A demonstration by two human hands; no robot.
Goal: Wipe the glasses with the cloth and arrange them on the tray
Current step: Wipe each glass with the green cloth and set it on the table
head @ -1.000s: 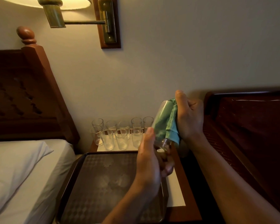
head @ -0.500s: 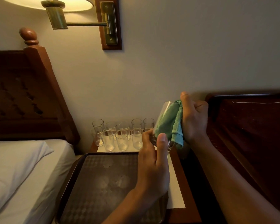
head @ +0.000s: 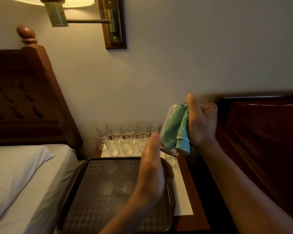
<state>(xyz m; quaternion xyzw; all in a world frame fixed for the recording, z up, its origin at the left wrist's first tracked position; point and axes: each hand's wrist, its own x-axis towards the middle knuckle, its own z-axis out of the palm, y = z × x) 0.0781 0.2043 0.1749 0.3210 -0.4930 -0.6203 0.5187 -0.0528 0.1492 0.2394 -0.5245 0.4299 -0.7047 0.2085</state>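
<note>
I hold a clear glass (head: 169,150) tilted in the air above the nightstand's right side. My left hand (head: 152,168) grips its base from below. My right hand (head: 200,122) grips a green cloth (head: 175,128) that is wrapped around and stuffed into the glass. A dark patterned tray (head: 98,196) lies in front of me with nothing standing on it. Several more clear glasses (head: 126,138) stand upright in two rows behind the tray, against the wall.
The wooden nightstand (head: 191,196) has a white mat under the glasses and tray. A bed with a white pillow (head: 15,168) and a dark headboard is on the left. Another dark headboard (head: 264,132) is on the right. A brass wall lamp (head: 57,14) hangs above.
My left hand has turned on the glass base, so its thumb points up again. The cloth and my right hand have stayed on the glass, shifted only slightly.
</note>
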